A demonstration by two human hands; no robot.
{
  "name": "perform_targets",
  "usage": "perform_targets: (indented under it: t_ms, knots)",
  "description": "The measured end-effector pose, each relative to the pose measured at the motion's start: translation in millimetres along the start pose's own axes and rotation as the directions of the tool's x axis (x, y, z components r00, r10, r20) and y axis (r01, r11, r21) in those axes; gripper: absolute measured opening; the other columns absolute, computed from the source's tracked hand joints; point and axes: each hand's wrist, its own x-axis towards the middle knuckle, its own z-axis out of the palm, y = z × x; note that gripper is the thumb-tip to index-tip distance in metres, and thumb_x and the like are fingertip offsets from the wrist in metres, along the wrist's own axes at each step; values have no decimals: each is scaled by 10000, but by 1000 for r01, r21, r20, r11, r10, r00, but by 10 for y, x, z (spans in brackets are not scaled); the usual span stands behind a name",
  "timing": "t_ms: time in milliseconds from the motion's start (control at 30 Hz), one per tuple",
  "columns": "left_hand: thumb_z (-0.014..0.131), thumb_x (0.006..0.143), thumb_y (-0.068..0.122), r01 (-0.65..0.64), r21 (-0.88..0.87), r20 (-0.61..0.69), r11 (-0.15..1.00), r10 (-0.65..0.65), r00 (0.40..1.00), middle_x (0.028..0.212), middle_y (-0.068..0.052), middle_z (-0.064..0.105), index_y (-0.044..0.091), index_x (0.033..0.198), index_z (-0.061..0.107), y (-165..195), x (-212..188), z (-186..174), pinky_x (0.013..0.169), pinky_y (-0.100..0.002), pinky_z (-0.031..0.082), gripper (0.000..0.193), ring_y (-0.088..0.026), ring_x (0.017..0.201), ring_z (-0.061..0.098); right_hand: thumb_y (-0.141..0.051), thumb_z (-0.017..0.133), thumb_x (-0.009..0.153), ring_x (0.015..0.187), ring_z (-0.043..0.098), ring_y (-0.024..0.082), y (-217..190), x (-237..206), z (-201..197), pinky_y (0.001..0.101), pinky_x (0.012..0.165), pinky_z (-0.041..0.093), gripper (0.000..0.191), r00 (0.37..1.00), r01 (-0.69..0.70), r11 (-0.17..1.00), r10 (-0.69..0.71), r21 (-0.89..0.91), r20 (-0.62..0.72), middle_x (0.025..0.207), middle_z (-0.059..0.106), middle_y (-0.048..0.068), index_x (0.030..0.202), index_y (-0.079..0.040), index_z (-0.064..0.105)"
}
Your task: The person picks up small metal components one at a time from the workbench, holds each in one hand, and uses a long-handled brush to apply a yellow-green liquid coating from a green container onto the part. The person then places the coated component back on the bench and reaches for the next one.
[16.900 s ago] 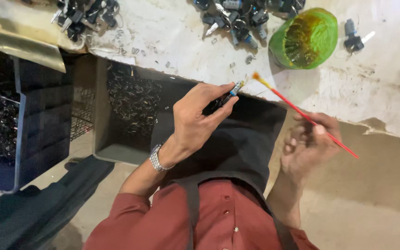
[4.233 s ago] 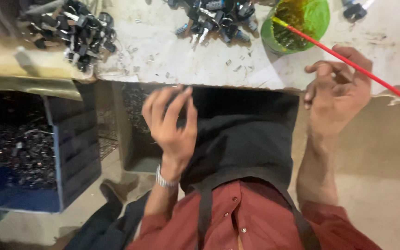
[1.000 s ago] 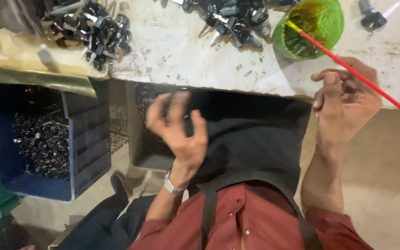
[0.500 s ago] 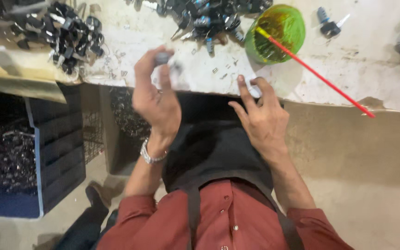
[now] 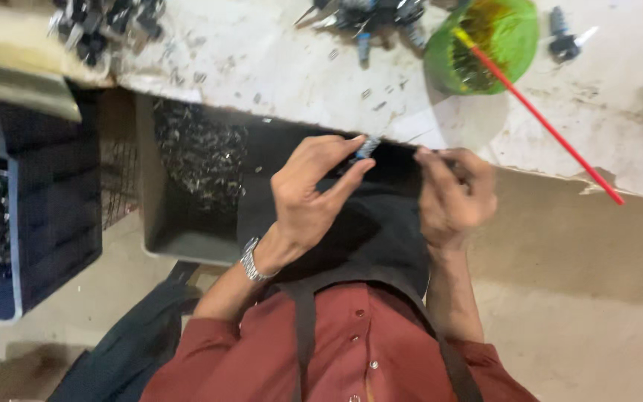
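At the worn white bench edge: left hand pinches a small grey metal fitting by fingertips; right hand curled, contents unclear. Fitting likely light, rigid, slippery.

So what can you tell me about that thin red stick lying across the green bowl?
The red stick is long, thin and straight, likely plastic or painted wood, with a yellowish tip. That tip rests in the green bowl, against its rim. From there it slants down to the right across the white worktop, and its far end reaches just past the worktop's front edge. Neither hand touches it.
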Motion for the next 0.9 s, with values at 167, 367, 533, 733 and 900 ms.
perform_targets:
  t_ms: [167,367,533,733,900]
  knots:
    - [879,859,13,-36,1,51,999,36,998,1028,-108,716,13,1161,716,38,-67,76,859,-344,594,343,-256,975,707,67,729,1010,680,595,75,-92,-161,-86,196,571,467,138,861,-478,657,481,582,164,1129,728,117,1130,-1,740]
    - [887,846,4,-87,-18,65,996,88,994,1023,-92,712,15,1148,714,95,-112,127,848,-332,596,348,-242,968,702,109,734,990,779,621,84,-147,-113,-28,176,621,500,126,914,-391,697,370,601,167,1158,727,165,1079,19,733]
    - [884,862,-5,-194,52,54,980,191,980,1046,-92,705,1,1147,705,84,-135,124,877,-345,603,337,-256,1000,700,133,774,960,856,687,113,-150,-93,-40,190,708,548,163,935,-352,773,321,528,153,1132,742,180,1067,19,728]
    - [877,883,-36,-385,158,78,909,377,923,1098,-114,707,-37,1174,693,60,-113,103,928,-375,617,344,-292,1051,696,176,750,954,947,736,142,-125,-137,-127,251,837,635,203,923,-385,757,319,528,215,1091,733,172,1070,22,686]
    - [875,866,-1,-189,24,61,982,187,980,1068,-87,727,5,1165,704,70,-99,71,891,-343,615,344,-253,1014,710,85,739,1065,654,546,99,89,22,-159,215,576,429,147,852,-482,567,482,669,206,908,691,158,1003,26,620]
